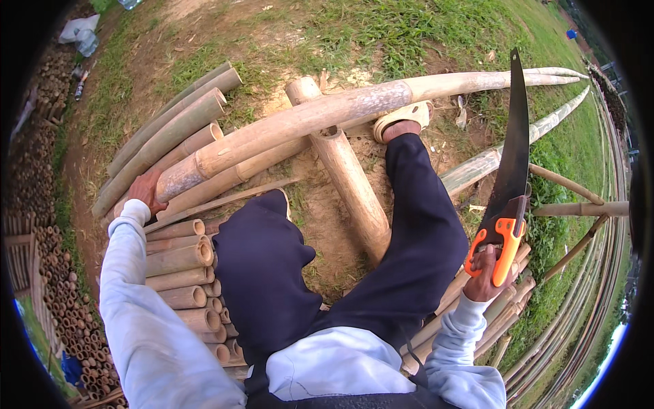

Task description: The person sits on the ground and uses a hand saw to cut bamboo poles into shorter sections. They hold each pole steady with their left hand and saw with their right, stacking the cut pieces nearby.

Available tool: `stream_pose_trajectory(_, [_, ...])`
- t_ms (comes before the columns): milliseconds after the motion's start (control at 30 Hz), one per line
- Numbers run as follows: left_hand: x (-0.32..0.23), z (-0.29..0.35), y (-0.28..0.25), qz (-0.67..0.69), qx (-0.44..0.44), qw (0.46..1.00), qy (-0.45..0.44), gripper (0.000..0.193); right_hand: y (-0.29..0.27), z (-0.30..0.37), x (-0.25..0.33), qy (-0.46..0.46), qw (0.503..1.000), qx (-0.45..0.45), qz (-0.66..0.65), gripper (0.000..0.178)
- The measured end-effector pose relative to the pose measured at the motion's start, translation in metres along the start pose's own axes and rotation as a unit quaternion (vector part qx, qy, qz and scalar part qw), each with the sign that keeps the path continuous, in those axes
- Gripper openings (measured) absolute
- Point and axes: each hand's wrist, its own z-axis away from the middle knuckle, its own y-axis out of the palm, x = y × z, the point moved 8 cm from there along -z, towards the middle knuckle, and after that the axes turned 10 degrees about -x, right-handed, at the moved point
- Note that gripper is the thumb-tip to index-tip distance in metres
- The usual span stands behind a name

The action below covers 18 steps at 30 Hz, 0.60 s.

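In my right hand (485, 276) is a hand saw (512, 146), its orange handle gripped and its dark blade pointing up, apart from any bamboo. My left hand (145, 193) is closed around the near-left end of a long bamboo pole (293, 123). That pole slants away to the far right and crosses over a thick bamboo log (351, 184) lying crosswise. Another bamboo pole (238, 174) lies just below it, partly hidden. My foot in a beige shoe (407, 117) is beside the long pole, past the log.
Cut bamboo lengths (170, 136) lie at the far left; a stack of short pieces (180, 273) is by my left leg. More poles (507, 313) lie to my right. A greenish pole (477, 169) and a pole frame (579, 209) stand right. Grass (409, 27) spreads ahead.
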Motion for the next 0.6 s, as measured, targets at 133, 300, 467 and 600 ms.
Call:
stream_pose_trajectory(133, [0.075,0.053,0.05,-0.072,0.029,0.995,-0.058,0.098,0.027,0.013,0.016,-0.024,0.998,0.051,-0.002,0.006])
stream_pose_trajectory(300, [0.041,0.08,0.033,-0.093,-0.194,0.967,-0.136,0.087,0.047,0.026,0.008,-0.003,0.998,0.061,-0.015,0.006])
stream_pose_trajectory(467, [-0.084,0.063,0.051,0.112,-0.157,0.981,0.024,0.035,0.074,0.038,0.016,-0.039,0.992,0.115,-0.02,0.008])
stream_pose_trajectory(600, [-0.144,0.02,0.115,0.147,0.016,0.989,-0.017,0.048,0.092,0.049,0.037,-0.028,0.986,0.155,-0.049,0.02])
